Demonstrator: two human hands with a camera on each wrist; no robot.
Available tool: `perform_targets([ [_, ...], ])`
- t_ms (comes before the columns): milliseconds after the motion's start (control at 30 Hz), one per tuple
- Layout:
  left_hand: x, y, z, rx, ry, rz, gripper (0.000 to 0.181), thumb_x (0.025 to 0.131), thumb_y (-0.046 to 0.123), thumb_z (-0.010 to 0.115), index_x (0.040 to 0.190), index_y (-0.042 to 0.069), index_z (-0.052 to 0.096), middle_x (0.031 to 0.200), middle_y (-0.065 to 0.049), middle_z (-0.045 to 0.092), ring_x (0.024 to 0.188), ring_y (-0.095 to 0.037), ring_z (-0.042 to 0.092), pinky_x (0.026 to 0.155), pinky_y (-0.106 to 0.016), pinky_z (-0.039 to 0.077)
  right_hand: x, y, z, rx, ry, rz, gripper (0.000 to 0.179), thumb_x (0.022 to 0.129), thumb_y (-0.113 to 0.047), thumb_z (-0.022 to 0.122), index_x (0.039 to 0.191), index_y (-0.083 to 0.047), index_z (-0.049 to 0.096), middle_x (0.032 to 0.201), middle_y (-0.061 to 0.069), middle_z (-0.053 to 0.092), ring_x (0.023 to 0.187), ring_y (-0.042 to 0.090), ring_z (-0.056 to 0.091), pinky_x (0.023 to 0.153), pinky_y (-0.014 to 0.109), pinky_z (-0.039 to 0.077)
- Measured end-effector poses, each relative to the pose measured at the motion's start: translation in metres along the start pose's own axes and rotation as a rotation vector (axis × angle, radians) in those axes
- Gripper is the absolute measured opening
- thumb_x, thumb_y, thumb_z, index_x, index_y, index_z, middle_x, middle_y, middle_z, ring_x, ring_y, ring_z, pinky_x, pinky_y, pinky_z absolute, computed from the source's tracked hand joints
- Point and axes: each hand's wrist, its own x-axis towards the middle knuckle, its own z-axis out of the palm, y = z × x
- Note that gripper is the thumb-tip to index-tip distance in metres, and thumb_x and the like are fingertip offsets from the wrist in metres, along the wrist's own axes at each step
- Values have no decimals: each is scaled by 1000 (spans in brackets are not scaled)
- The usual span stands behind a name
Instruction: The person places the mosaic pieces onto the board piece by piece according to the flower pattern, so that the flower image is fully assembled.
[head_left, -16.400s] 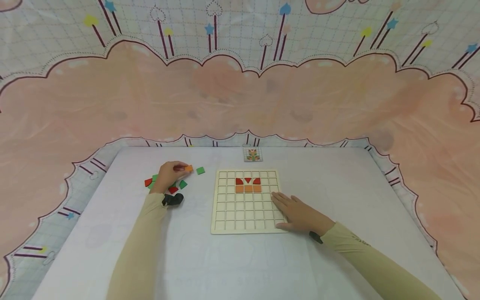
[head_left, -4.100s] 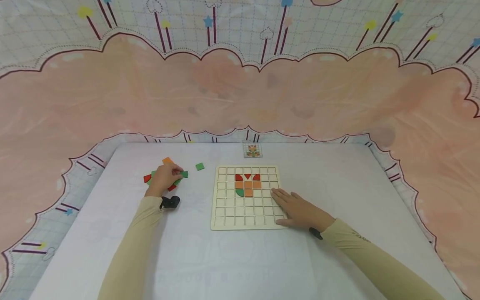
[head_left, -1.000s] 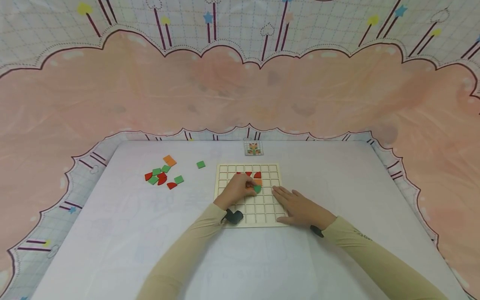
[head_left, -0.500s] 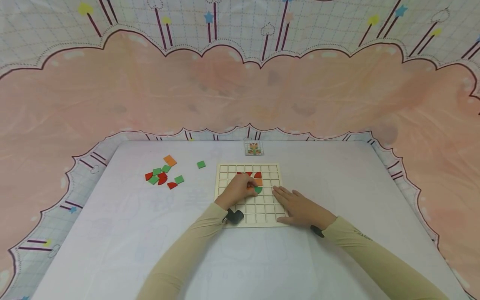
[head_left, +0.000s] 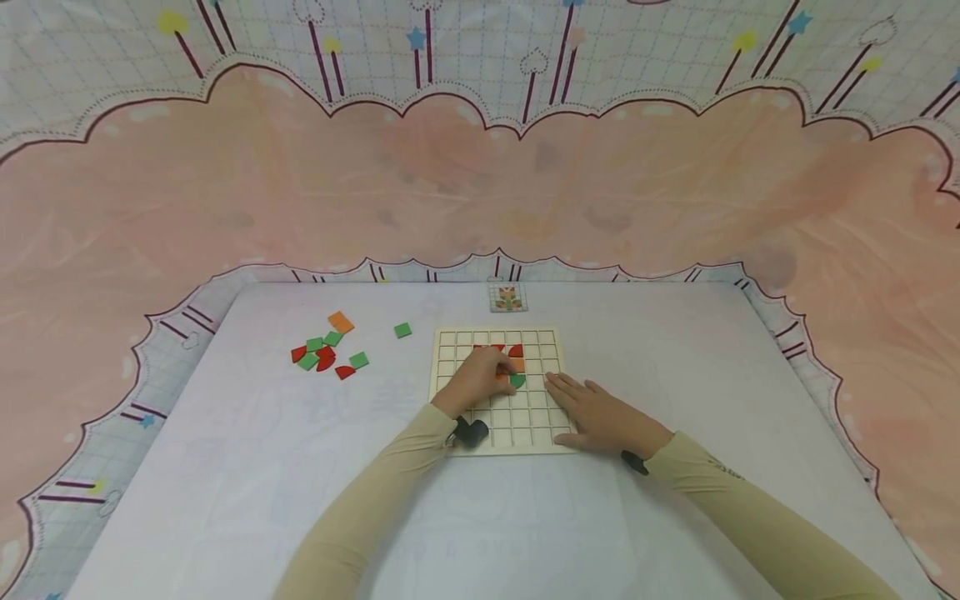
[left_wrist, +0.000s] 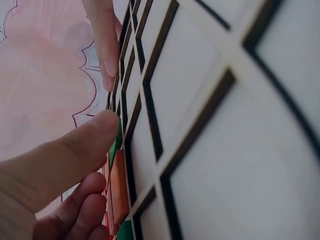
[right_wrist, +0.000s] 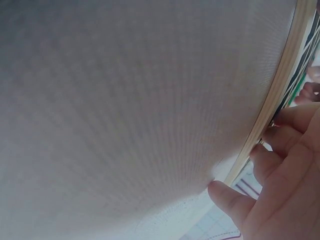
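Over the middle of the wooden grid board [head_left: 542, 421], my left hand [head_left: 474, 377] pinches a green quarter-circle tile [head_left: 518, 381] between thumb and fingers. That tile sits in a square just below an orange square tile [head_left: 518, 365], with a red quarter-circle tile [head_left: 516, 351] above. In the left wrist view, the thumb tip presses beside the green tile [left_wrist: 116, 142], near an orange tile [left_wrist: 119, 187]. My left hand hides part of the tile pattern. My right hand [head_left: 603, 418] rests flat on the board's right edge, fingers straight; the right wrist view shows its fingertips at the wooden rim [right_wrist: 272, 100].
Left of the board lie several loose tiles: orange ones [head_left: 341, 322], green squares [head_left: 359, 359] and red quarter-circles [head_left: 345, 372]. One green square [head_left: 403, 330] lies apart, nearer the board. A small pattern card [head_left: 507, 297] lies behind the board on the white table [head_left: 225, 467].
My left hand moved from the loose tiles to the board with the green quarter-circle, which settled into its square. Earlier, an orange and another green tile joined the pattern. My right hand stayed put.
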Motion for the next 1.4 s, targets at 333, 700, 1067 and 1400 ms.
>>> perform_targets([
  [333, 0, -1, 1, -4, 5, -24, 20, 76, 17, 78, 92, 6, 73, 90, -4, 71, 84, -15, 60, 78, -28, 50, -1, 0, -1, -6, -9, 1, 88, 89, -58, 50, 151, -7, 14, 158, 11, 17, 145, 27, 18, 112, 54, 26],
  [700, -2, -16, 3, -66, 27, -15, 20, 75, 17, 79, 92, 9, 73, 90, -1, 70, 83, -12, 61, 78, -28, 51, -2, -4, -4, 25, -22, 20, 88, 88, -57, 52, 151, -8, 15, 158, 11, 17, 145, 27, 18, 113, 54, 25],
  [1067, -23, -41, -26, -254, -3, 2, 36, 77, 19, 77, 110, 9, 69, 107, -6, 69, 96, -17, 65, 87, -31, 52, -1, -6, -3, 45, -8, 8, 86, 89, -53, 54, 150, -6, 16, 157, 13, 18, 145, 29, 19, 112, 55, 24],
  [1400, -69, -76, -86, -358, 54, -93, 39, 85, 14, 69, 122, 5, 61, 123, -15, 62, 110, -29, 59, 98, -42, 47, -2, -8, -6, 43, -11, 24, 87, 89, -52, 55, 150, -6, 16, 157, 13, 19, 145, 29, 20, 113, 54, 24],
])
